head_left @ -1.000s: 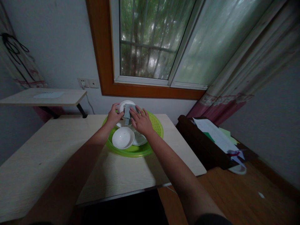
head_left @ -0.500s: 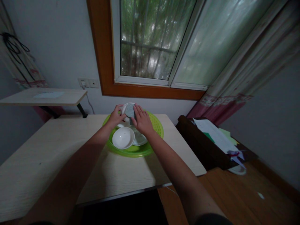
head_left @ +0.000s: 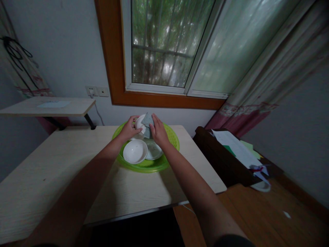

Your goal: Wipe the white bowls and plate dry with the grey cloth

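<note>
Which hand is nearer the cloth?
Right. The right hand is against the cloth, on its right side; the left hand grips the held bowl to the cloth's left.

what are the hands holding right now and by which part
The left hand grips a white bowl by its left edge. The right hand holds a gray cloth by its right side, against the bowl; its exact grip is partly hidden.
</note>
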A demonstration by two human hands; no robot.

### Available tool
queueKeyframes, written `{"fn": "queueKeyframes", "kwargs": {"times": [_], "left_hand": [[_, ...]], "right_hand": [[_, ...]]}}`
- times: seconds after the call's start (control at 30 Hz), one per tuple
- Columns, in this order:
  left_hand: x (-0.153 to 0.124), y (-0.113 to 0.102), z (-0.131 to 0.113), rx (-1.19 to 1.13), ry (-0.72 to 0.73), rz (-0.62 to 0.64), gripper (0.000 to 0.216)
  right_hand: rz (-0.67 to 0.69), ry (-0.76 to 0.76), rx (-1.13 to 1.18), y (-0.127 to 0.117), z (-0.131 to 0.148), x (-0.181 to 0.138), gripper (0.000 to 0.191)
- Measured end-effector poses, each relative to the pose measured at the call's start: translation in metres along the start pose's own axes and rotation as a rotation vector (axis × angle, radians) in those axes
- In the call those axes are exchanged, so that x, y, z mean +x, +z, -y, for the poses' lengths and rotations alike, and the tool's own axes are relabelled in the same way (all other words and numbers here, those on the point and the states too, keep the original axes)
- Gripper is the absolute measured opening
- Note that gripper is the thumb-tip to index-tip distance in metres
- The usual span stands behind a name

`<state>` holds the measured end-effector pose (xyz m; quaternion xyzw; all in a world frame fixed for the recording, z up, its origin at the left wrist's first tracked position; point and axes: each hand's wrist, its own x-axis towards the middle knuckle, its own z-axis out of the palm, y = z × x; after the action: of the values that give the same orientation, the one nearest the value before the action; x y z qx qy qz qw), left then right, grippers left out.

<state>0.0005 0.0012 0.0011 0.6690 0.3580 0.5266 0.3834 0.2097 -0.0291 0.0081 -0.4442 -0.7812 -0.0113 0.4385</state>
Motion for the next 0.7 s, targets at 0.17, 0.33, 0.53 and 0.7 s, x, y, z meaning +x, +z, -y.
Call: {"fn": "queueKeyframes", "kwargs": {"times": [0.17,0.33,0.53,0.7], "left_hand": [[0.001,-0.001,0.001,-0.057,-0.050,-0.030,0.076],[0.003,-0.004,0.003,-0.069,-0.049,-0.084,0.076],[0.002,-0.003,0.002,-0.083,-0.092,-0.067,0.078],[0.000,0.000,-0.002,-0.079,-0.099,-0.020,0.077]], "right_hand": [[-0.012,0.042,0.094,0.003,-0.007,0.000,0.065],[0.000,0.072,0.183,0.006,-0.012,0.000,0.072],[0.015,0.162,0.238,0.011,-0.018,-0.003,0.086],[-0.045,0.212,0.251,0.013,-0.020,-0.004,0.086]]}}
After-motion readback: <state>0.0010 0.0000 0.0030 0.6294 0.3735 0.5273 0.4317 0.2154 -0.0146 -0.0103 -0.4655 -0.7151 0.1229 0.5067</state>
